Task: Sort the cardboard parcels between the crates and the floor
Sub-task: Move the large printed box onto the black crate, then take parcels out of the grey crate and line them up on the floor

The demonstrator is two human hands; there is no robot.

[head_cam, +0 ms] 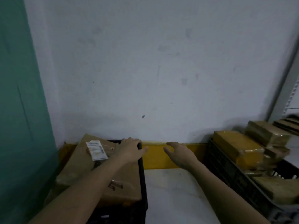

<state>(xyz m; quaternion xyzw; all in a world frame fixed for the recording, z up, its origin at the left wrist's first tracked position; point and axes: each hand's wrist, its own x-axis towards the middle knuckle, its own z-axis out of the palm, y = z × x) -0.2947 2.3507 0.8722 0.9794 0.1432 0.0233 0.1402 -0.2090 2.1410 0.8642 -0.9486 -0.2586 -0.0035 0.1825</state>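
A pale wall (161,62) fills most of the view, with a yellow band (161,157) along its foot and bare floor (174,194) in front. Two black crates stand well apart. The left crate (142,183) holds large brown parcels (77,165), one bearing a white label (97,150). The right crate (229,173) is heaped with smaller taped parcels (237,147) (the top ones sit tilted and blurred).

The left hand (130,151) rests on the left crate's far corner, fingers draped over the rim, apparently gripping it. The right hand (178,153) hovers between the crates, fingers loosely spread, holding nothing.

Risk, as a judgement: tugging the left crate by one corner could tip its overhanging parcels out, and jostling the right crate could topple that heap.
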